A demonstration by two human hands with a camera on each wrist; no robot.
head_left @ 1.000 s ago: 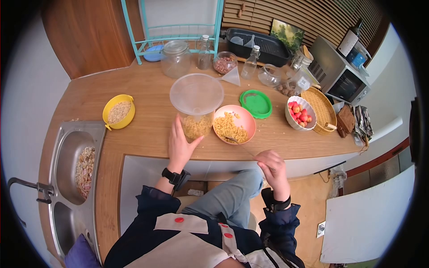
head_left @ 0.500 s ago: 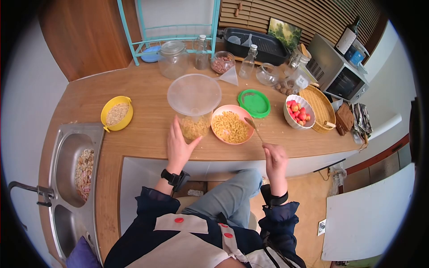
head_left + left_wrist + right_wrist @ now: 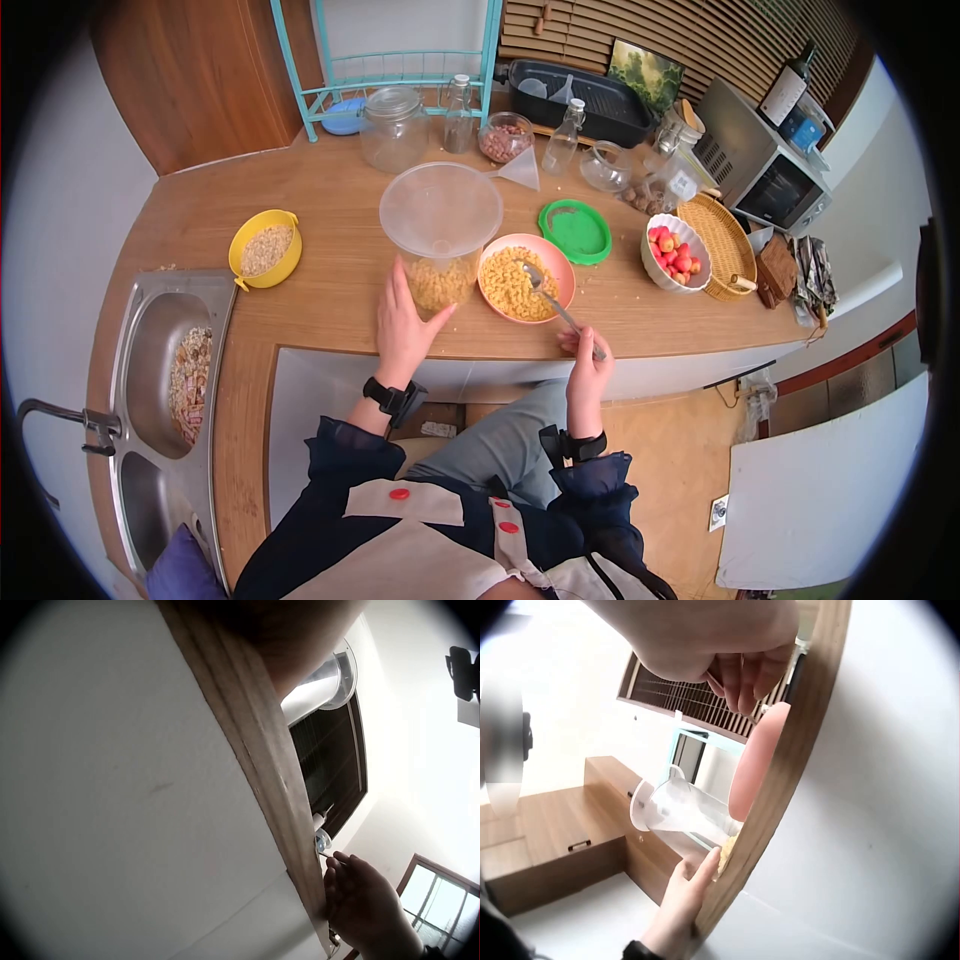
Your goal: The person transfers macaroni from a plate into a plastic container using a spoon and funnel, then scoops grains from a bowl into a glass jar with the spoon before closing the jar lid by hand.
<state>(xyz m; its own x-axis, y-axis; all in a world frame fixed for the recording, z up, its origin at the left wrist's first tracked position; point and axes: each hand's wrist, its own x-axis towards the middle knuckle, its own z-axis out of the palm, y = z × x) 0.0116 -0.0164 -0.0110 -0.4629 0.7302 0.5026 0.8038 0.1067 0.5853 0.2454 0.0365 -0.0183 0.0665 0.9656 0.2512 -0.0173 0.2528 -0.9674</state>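
I have my right hand (image 3: 588, 368) in front of the table (image 3: 330, 225), its grip clenched on the spoon (image 3: 566, 317), with the handle held between thumb and fingers. The spoon slants up and away from me, and its head rests in the macaroni (image 3: 510, 291) in the pink bowl (image 3: 565, 278). That bowl sits near the front edge of the table, just right of the tub (image 3: 436, 228).

My left hand (image 3: 402, 335) is at the near side of the tub, its grip relaxed and spread: the fingers lie straight up along the left side and the thumb reaches across the front. The tub is clear, stands upright, and shows more macaroni through its lower wall.

Behind the pink bowl, to the right, I see the green lid (image 3: 575, 232), then the white bowl (image 3: 668, 283) of red fruit beside the wicker tray (image 3: 722, 240). The funnel (image 3: 518, 168) lies behind the tub, near the nut bowl (image 3: 505, 150). Off to the left, the yellow bowl (image 3: 288, 262) holds oats near the sink (image 3: 150, 370).

My right wrist view catches the left hand's thumb and a finger against the tub; my left wrist view is mostly white cabinet front (image 3: 135, 780) and table edge
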